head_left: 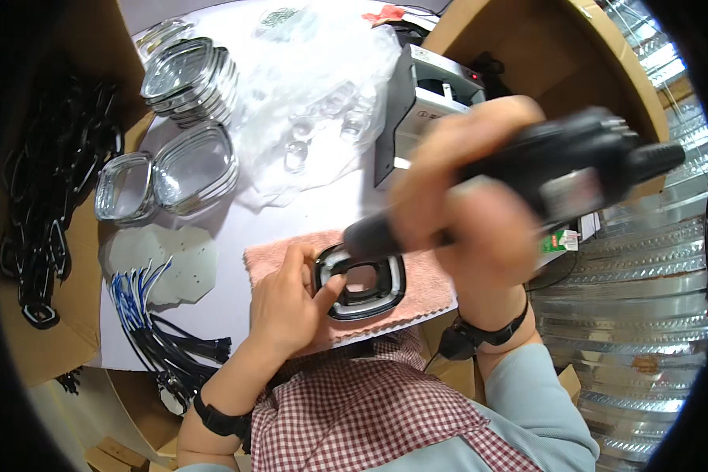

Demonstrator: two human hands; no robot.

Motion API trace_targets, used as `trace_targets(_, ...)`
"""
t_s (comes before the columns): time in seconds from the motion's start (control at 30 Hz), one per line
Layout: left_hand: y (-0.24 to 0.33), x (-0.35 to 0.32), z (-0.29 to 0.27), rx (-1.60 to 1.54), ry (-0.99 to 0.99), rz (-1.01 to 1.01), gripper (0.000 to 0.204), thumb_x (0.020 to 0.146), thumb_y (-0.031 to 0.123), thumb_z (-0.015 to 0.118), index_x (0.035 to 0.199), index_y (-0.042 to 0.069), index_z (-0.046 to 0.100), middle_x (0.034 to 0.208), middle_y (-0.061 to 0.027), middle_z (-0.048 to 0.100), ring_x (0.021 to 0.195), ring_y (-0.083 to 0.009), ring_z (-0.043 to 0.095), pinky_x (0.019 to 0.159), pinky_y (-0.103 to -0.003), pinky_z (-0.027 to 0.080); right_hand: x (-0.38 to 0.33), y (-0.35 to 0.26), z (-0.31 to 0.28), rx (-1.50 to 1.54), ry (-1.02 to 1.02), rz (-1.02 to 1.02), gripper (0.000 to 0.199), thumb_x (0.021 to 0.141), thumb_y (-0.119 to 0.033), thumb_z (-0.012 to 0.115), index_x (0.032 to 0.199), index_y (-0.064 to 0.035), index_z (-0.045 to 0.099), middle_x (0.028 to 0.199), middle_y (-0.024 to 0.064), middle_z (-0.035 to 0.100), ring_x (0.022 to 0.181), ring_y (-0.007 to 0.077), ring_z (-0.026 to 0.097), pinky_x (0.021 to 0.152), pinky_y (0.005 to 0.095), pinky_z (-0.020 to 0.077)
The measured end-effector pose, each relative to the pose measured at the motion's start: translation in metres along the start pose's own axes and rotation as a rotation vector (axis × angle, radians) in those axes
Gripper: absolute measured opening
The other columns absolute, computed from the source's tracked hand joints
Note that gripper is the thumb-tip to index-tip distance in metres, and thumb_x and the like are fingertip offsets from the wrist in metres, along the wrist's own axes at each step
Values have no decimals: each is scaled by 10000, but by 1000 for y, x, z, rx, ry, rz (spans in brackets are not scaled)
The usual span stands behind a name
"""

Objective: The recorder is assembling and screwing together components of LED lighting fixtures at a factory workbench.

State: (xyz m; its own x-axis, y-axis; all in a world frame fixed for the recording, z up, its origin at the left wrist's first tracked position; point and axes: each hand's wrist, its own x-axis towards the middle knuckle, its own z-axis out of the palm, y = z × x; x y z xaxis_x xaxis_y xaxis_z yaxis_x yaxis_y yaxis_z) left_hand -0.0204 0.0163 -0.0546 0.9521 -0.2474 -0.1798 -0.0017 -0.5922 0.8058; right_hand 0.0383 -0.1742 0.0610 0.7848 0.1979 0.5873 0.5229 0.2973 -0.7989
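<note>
A rounded-square black frame [396, 295] with a light inner ring and a square opening lies on a pink cloth [425, 287]. My left hand [287, 303] grips its left side, thumb on top and fingers along the edge. In my right hand [480, 204], blurred by motion, is a black electric screwdriver [582, 161], held tilted. Its nose comes down over the upper left part of the frame; the very tip is hard to make out.
Stacked clear glass covers [185, 79] stand at the back left. Nearer lie pale flat plates [189, 259] and bundled black cables [169, 338]. A plastic bag [315, 86] holds clear round pieces. A grey machine [425, 86] stands beyond my right hand. Cardboard boxes [71, 350] flank the table.
</note>
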Motion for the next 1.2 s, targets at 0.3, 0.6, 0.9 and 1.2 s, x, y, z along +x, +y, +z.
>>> trace_targets(0.3,-4,8,16,-409,33,36,410,915,307,733,1127,-12,589,703,-104,689,621,-222,675,596,-336,503,3,-17,-98,-194,542,-235,214,911,-62,640,1113,-5,599,813,119,616,659,176,570,655,312,498)
trace_targets(0.6,-5,14,16,-321,-41,-33,438,899,334,756,1059,-17,549,754,-137,701,674,-245,689,651,-355,527,-2,-16,-91,-295,108,-107,239,892,-18,614,1117,-3,535,807,127,618,659,158,568,631,301,493)
trace_targets(0.9,-5,18,12,-262,-94,0,387,942,236,742,1086,-47,522,898,-130,701,772,-140,701,657,-291,547,-68,-41,-37,66,181,16,283,949,-215,651,1150,-121,475,810,80,570,581,145,508,557,301,441)
trace_targets(1.2,-5,15,14,-216,-48,21,400,918,255,757,1056,-26,508,823,-141,704,725,-168,702,629,-306,523,-95,-35,13,65,59,-17,368,883,-179,801,1080,-135,493,775,24,644,552,99,602,515,231,505)
